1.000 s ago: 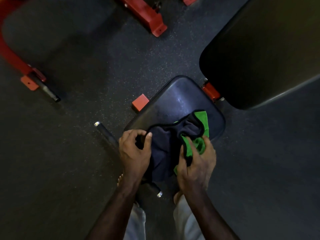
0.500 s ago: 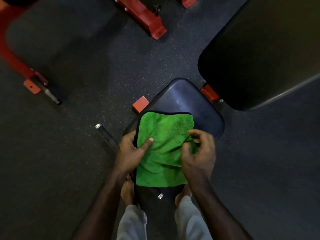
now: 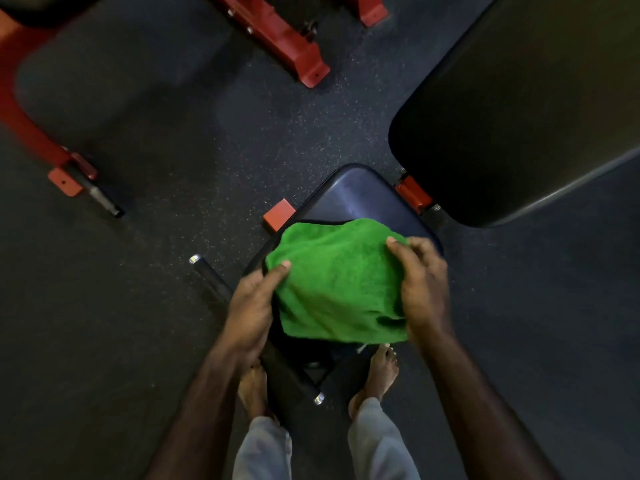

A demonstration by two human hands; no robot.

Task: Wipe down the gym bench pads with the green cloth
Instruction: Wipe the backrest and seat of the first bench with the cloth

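Left hand (image 3: 250, 315), right hand (image 3: 423, 289) grip green cloth (image 3: 337, 282) edges, cloth between.

A gym: speckled black rubber floor (image 3: 180, 209), a dark padded bench seat (image 3: 360, 199) with its large back pad (image 3: 519, 109), and red steel equipment frames (image 3: 280, 39) at the far side.

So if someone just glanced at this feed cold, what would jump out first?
The bright green cloth, spread over the small dark seat pad at centre, with the left hand and right hand gripping its side edges. Next, the big black back pad at upper right, and the red frame feet on the dark floor at top.
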